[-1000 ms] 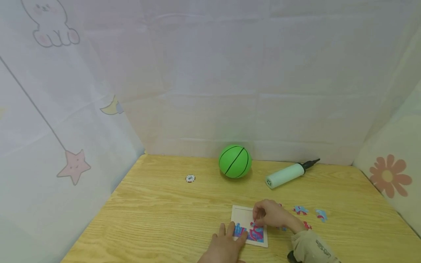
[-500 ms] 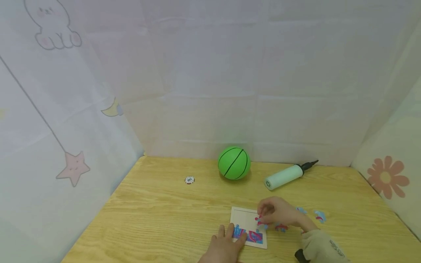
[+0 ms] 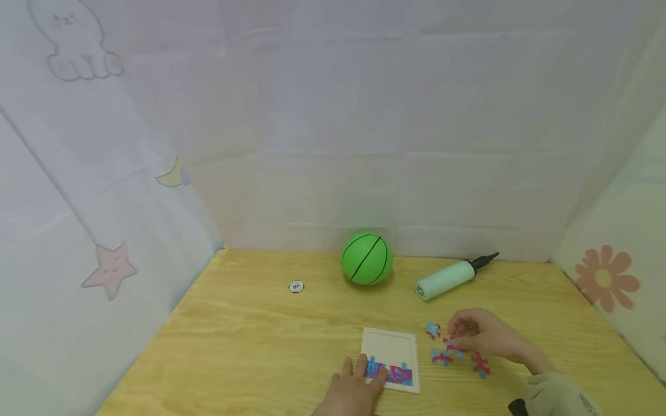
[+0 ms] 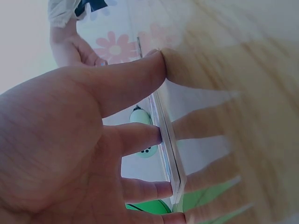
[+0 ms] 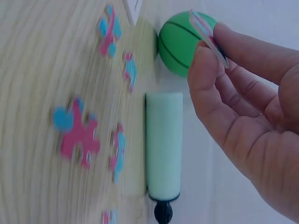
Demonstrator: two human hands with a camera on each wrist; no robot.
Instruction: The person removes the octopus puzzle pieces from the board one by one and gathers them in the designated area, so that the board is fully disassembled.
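Puzzle piece point(image 5: 208, 36) juts from the tip of the right grip point(image 5: 252, 121), pinched narrowly.

Head cam evenly lit, shadow under ball point(image 3: 367, 259), L-wrist glare upper L, R-wrist puzzle pcs point(image 5: 80, 135) blurry

My left hand point(image 3: 350, 394) lies with fingers point(image 3: 361, 365) spread; my right hand point(image 3: 485, 334) is raised, thumb point(image 5: 210, 93) and forefinger point(image 5: 257, 51) pinching.
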